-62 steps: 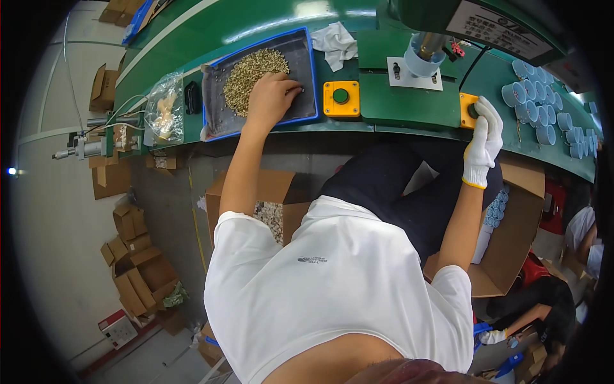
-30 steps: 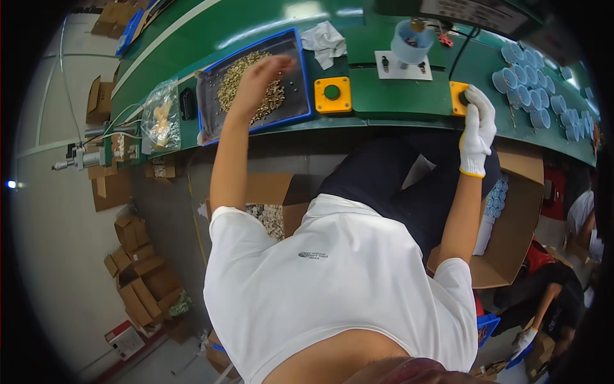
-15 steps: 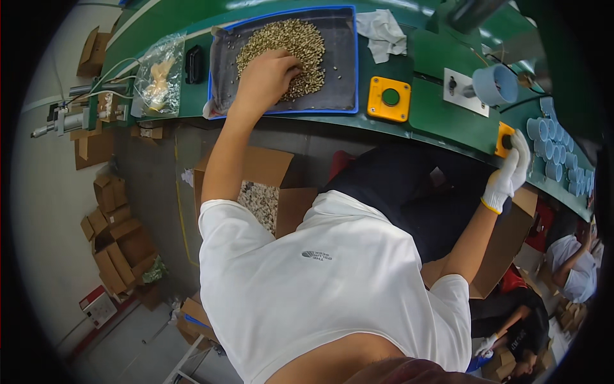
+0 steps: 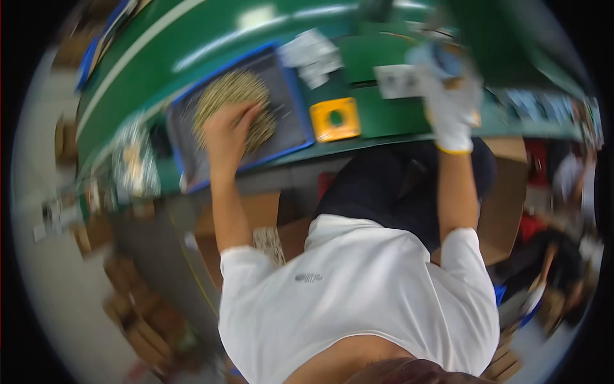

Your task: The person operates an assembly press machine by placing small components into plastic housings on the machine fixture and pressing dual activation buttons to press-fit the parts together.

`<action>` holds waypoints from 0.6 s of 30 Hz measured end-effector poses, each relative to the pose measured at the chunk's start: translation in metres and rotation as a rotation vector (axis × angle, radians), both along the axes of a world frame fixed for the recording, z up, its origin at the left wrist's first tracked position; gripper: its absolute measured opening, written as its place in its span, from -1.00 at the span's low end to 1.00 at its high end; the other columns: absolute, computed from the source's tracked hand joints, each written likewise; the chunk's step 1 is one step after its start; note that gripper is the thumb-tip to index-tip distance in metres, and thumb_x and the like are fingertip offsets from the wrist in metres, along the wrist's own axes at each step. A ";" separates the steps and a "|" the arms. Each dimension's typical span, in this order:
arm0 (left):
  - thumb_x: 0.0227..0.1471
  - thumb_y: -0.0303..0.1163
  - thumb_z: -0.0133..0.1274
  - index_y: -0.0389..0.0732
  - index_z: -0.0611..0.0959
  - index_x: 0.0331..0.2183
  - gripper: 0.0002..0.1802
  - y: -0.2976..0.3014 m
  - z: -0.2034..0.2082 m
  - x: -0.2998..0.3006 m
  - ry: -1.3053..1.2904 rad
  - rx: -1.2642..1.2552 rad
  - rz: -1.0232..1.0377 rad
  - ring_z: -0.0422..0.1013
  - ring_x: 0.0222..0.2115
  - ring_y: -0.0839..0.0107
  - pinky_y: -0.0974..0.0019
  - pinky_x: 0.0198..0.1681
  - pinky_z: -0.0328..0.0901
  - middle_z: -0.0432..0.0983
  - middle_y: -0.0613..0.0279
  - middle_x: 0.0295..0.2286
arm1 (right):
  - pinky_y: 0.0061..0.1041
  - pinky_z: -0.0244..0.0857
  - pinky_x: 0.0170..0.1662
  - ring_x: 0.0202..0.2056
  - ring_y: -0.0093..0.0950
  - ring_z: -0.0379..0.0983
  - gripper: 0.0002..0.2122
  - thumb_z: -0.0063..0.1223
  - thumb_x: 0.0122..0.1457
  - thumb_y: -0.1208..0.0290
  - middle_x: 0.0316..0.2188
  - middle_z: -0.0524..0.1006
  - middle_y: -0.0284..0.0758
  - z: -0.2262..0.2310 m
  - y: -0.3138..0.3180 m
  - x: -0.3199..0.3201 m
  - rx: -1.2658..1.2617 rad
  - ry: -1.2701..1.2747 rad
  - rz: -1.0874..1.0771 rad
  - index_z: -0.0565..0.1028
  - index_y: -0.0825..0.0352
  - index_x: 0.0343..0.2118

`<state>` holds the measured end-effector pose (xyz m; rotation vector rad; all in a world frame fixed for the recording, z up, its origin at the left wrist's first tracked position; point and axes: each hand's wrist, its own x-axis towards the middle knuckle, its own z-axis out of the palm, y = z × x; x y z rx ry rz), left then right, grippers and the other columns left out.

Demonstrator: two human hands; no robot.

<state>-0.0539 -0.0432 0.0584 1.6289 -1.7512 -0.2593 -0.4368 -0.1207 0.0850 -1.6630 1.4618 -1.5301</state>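
My bare left hand (image 4: 227,131) is over a heap of small brass-coloured metal pieces (image 4: 238,89) in a blue-rimmed tray (image 4: 295,96) with a dark lining. Its thumb and fingers are drawn together, and what they pinch is too blurred to make out. In a white knitted glove with a yellow cuff, my right hand (image 4: 453,105) is raised to a light-blue plastic ring (image 4: 441,59) beside the white plate (image 4: 396,81) of the bench fixture. The gloved fingers wrap round the ring's side, smeared by motion.
A yellow box with a green push button (image 4: 336,119) stands right of the tray, below a crumpled white cloth (image 4: 313,56). A clear plastic bag (image 4: 135,160) lies at the bench's left. More light-blue parts (image 4: 540,105) sit far right. Cardboard boxes (image 4: 502,205) stand below the bench.
My right hand has left the yellow box with the black button and risen to the light-blue ring. My left hand stays at the brass pieces. The whole view has turned and blurred.
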 end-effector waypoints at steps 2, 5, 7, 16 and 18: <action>0.13 -0.51 0.36 -0.29 0.83 -0.23 -0.86 0.005 -0.001 -0.013 0.007 -0.050 -0.020 0.68 -0.30 0.18 0.26 -0.21 0.49 0.76 0.03 -0.29 | -0.43 0.53 -0.16 -0.29 -0.39 0.64 -0.55 0.61 -0.09 0.36 -0.19 0.69 -0.22 -0.005 -0.004 -0.007 -0.377 0.156 -0.057 0.65 0.38 -0.13; 0.18 -0.53 0.31 -0.31 0.81 -0.16 -0.83 0.001 0.011 -0.048 0.003 -0.097 -0.180 0.68 -0.31 0.19 0.29 -0.22 0.49 0.75 0.05 -0.30 | -0.42 0.50 -0.09 -0.22 -0.33 0.64 -0.58 0.58 -0.08 0.41 -0.12 0.68 -0.16 0.015 0.005 -0.043 -0.530 0.087 -0.234 0.64 0.37 -0.14; 0.22 -0.57 0.25 -0.32 0.78 -0.11 -0.80 -0.002 0.005 -0.065 0.036 -0.036 -0.202 0.68 -0.30 0.24 0.31 -0.20 0.49 0.75 0.07 -0.28 | -0.37 0.47 0.03 -0.09 -0.36 0.61 -0.63 0.49 0.10 0.34 -0.03 0.66 -0.18 0.017 -0.014 -0.071 -0.319 -0.196 -0.440 0.60 0.37 -0.08; 0.21 -0.51 0.29 -0.33 0.80 -0.21 -0.87 -0.010 0.012 -0.149 0.187 0.015 -0.223 0.67 -0.30 0.30 0.30 -0.19 0.50 0.77 0.09 -0.29 | -0.25 0.42 0.15 0.03 -0.27 0.56 -0.57 0.44 0.14 0.12 -0.01 0.64 -0.23 -0.049 -0.203 -0.123 0.240 0.814 -0.240 0.65 0.30 -0.04; 0.19 -0.51 0.31 -0.33 0.81 -0.24 -0.89 -0.010 0.006 -0.153 0.138 0.026 -0.237 0.66 -0.32 0.29 0.29 -0.21 0.50 0.76 0.08 -0.32 | -0.22 0.41 0.16 0.05 -0.25 0.55 -0.58 0.44 0.14 0.09 0.01 0.64 -0.22 -0.048 -0.196 -0.133 0.179 0.900 -0.259 0.66 0.28 -0.06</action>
